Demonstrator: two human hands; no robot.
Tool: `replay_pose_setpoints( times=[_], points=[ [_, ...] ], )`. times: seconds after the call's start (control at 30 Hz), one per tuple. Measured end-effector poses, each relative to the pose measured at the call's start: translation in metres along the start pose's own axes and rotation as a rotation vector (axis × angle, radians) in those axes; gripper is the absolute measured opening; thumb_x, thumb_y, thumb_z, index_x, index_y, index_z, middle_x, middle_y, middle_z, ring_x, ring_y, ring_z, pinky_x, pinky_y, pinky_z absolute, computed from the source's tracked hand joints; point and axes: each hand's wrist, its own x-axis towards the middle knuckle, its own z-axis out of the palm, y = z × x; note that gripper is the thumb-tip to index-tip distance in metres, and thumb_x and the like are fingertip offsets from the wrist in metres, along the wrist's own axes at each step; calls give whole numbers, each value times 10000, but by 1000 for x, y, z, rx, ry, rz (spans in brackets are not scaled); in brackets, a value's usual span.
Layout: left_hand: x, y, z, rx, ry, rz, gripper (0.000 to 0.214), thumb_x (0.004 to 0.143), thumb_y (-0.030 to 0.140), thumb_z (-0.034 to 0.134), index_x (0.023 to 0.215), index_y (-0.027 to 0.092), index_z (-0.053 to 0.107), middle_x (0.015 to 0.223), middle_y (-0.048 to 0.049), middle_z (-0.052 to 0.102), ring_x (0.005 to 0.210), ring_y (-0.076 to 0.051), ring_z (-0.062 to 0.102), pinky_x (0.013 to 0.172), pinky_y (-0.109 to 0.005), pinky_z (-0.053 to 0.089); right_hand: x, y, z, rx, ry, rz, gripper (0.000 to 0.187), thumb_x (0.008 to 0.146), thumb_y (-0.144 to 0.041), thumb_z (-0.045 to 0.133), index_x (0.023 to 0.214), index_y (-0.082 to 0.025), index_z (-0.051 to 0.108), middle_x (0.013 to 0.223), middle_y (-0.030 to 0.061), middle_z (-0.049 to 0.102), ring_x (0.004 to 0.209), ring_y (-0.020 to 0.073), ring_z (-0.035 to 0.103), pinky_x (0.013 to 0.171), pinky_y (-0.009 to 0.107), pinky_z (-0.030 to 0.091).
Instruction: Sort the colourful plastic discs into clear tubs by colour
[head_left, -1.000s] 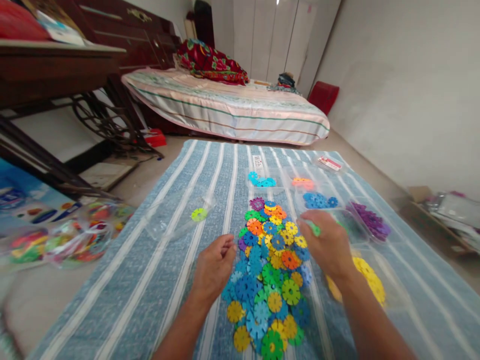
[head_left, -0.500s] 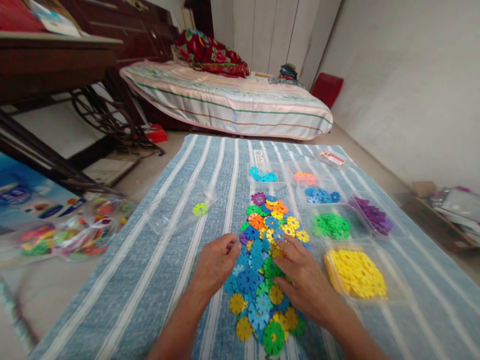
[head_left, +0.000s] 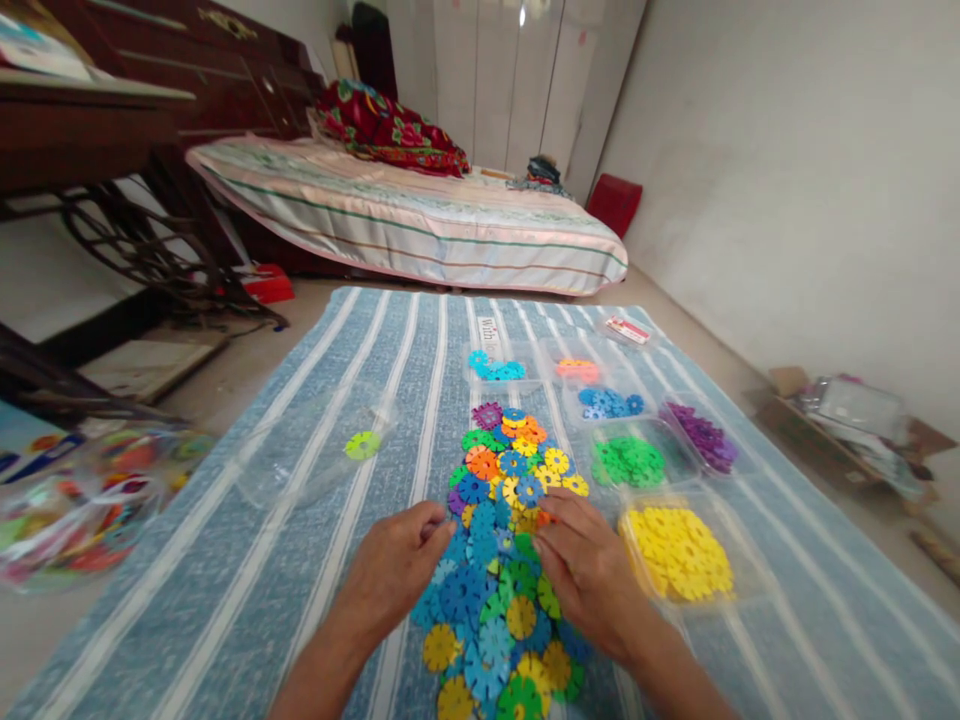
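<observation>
A heap of flat, coloured snowflake discs (head_left: pixel 495 560) lies on a blue striped cloth (head_left: pixel 247 580). My left hand (head_left: pixel 394 575) rests at the heap's left edge with its fingers curled and the thumb against the forefinger; what it holds, if anything, is hidden. My right hand (head_left: pixel 589 570) lies on the heap's right side, fingers stretched flat over the discs, fingertips by an orange disc (head_left: pixel 544 518). Clear trays to the right hold sorted discs: yellow (head_left: pixel 675 550), green (head_left: pixel 628 462), purple (head_left: pixel 705 437), blue (head_left: pixel 607 403), orange (head_left: pixel 576 369), cyan (head_left: pixel 495 366).
A clear tray with one lime disc (head_left: pixel 362 445) sits left of the heap. A plastic bag of toys (head_left: pixel 75 500) lies on the floor at left. A bed (head_left: pixel 405 225), a dark treadle table (head_left: pixel 112 200), a red stool (head_left: pixel 615 203) and a cardboard box (head_left: pixel 847 420) surround the cloth.
My right hand came back from the green tray, where it held a green disc, and now lies flat on the heap. The left hand has hardly moved. The view has shifted a little.
</observation>
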Motion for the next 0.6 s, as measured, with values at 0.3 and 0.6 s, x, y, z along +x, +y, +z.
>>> replay_pose_setpoints(
  times=[0.3,0.6],
  points=[
    [-5,5,-12,156,-67,9,276,807,397,426,712,206,603,617,-1,598,608,-155,560,565,-238,322,5,45,-51,-381,319,120,149,875,-269,543,931,-172,642,893,101,684,898,236,634,843,440,517],
    [-16,6,-19,120,-195,-35,270,719,453,528,768,205,624,650,-11,616,615,-171,573,543,-240,332,-66,-17,-12,-97,-335,55,825,596,-499,775,1316,-210,494,1399,190,440,1242,380,455,916,535,484]
  ],
)
